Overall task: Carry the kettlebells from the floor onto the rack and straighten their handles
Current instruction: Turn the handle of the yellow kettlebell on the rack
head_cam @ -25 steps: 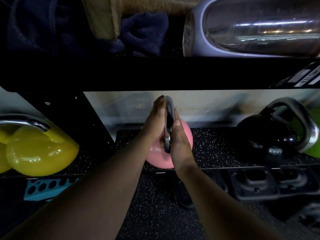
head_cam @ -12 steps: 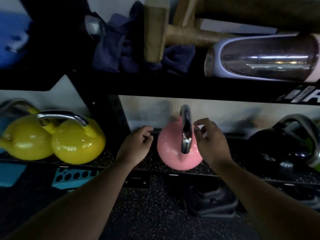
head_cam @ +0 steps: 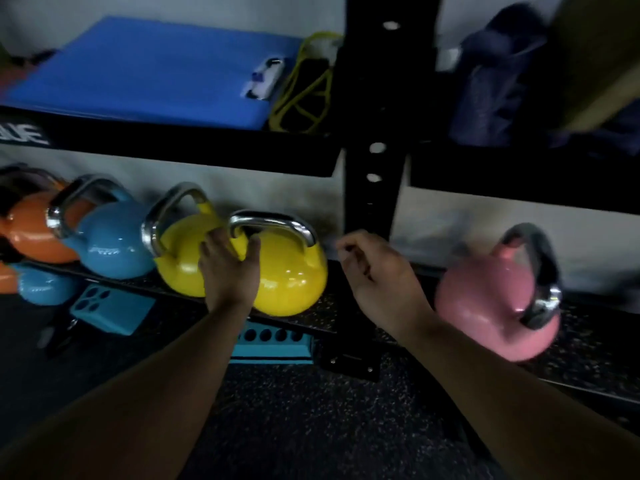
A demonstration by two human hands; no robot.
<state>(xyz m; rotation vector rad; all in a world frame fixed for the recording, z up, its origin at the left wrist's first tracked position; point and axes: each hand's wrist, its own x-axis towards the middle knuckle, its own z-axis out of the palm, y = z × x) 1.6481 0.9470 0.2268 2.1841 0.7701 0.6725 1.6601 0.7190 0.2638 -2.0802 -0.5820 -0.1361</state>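
Several kettlebells stand on the black rack's lower shelf (head_cam: 334, 318): orange (head_cam: 31, 233), blue (head_cam: 110, 247), two yellow ones (head_cam: 180, 261) (head_cam: 294, 278) and, right of the upright, a pink one (head_cam: 485, 306). My left hand (head_cam: 228, 271) grips the left post of the right yellow kettlebell's steel handle (head_cam: 273, 220), thumb inside the handle's window. That handle lies crosswise. My right hand (head_cam: 377, 268) hovers in front of the upright, fingers loosely curled and holding nothing. The pink kettlebell's handle points toward me, and this kettlebell is blurred.
A black upright (head_cam: 377, 98) splits the rack into two bays. On the upper shelf lie a blue mat (head_cam: 156, 71), a yellow band (head_cam: 304, 95) and dark cloth (head_cam: 491, 81). Teal blocks with holes (head_cam: 270, 344) (head_cam: 110, 310) sit below the shelf on the speckled floor (head_cam: 311, 427).
Both hands let go of the pink kettlebell's handle. My view swung left; my left hand moved onto the right yellow kettlebell's handle, and my right hand followed, empty.
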